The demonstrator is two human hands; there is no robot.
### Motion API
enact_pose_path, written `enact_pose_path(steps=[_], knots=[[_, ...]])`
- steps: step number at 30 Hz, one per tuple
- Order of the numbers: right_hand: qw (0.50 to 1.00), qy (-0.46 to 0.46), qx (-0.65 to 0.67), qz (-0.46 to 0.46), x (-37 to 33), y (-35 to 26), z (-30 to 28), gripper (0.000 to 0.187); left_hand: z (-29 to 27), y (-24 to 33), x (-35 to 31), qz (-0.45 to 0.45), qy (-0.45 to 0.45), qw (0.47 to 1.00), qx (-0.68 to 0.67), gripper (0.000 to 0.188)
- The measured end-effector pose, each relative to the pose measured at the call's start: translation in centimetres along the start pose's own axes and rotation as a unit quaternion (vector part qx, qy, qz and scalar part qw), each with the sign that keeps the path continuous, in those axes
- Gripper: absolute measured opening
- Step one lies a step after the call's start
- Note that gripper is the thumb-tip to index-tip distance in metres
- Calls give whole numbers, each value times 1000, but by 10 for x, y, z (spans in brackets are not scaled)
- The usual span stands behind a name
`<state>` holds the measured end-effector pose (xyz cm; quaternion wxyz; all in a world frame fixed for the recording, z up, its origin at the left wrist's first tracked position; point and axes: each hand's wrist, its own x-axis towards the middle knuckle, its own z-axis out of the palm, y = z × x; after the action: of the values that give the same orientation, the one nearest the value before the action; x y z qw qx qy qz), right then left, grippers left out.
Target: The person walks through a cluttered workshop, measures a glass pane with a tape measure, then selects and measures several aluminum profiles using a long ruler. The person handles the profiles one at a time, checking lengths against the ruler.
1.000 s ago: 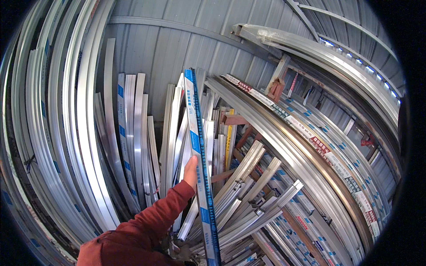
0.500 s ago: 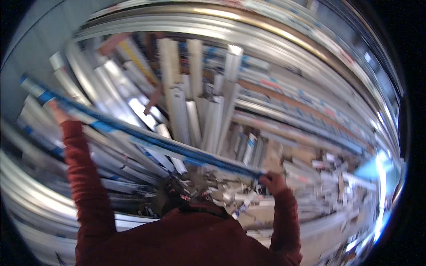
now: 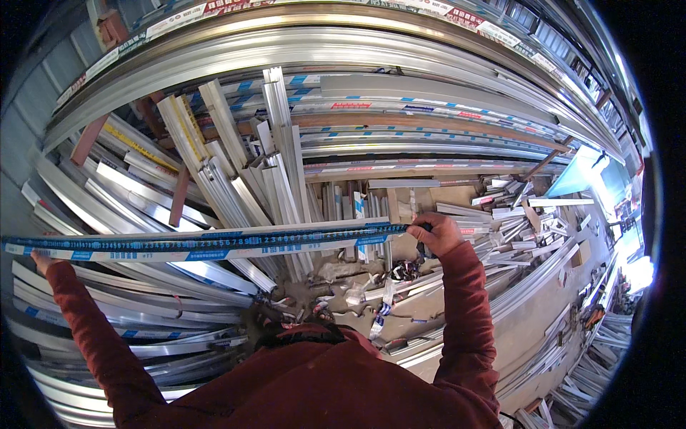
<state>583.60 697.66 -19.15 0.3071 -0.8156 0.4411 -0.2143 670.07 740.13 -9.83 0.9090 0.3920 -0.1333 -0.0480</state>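
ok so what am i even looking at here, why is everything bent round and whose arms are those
This is one picture from a wide fisheye camera worn on a person's head, looking down. The lens bends straight edges into curves near the rim. The red sleeves coming up from the lower edge belong to the wearer. Both hands hold one long metal bar wrapped in blue and white film, level across the body: the left hand is under its far left end, mostly hidden behind it, and the right hand grips the other end. Behind it stand and lie stacks of aluminium profiles, and short offcuts cover the floor on the right.
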Motion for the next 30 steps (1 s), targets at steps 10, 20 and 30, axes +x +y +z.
enact_pose_path(steps=[10, 20, 30], knots=[[1000, -19, 0, -4, 11, 1, -9, 23, 2, 6, -12, 1, 54, 998, -17, 67], [1000, -21, -4, 19, 16, 0, -8, 32, 62, -15, -85, 49, 123, 988, 77, 66], [999, -43, 8, -25, 25, 5, -2, 21, -13, 23, -48, 57, 95, 988, 105, 66]])
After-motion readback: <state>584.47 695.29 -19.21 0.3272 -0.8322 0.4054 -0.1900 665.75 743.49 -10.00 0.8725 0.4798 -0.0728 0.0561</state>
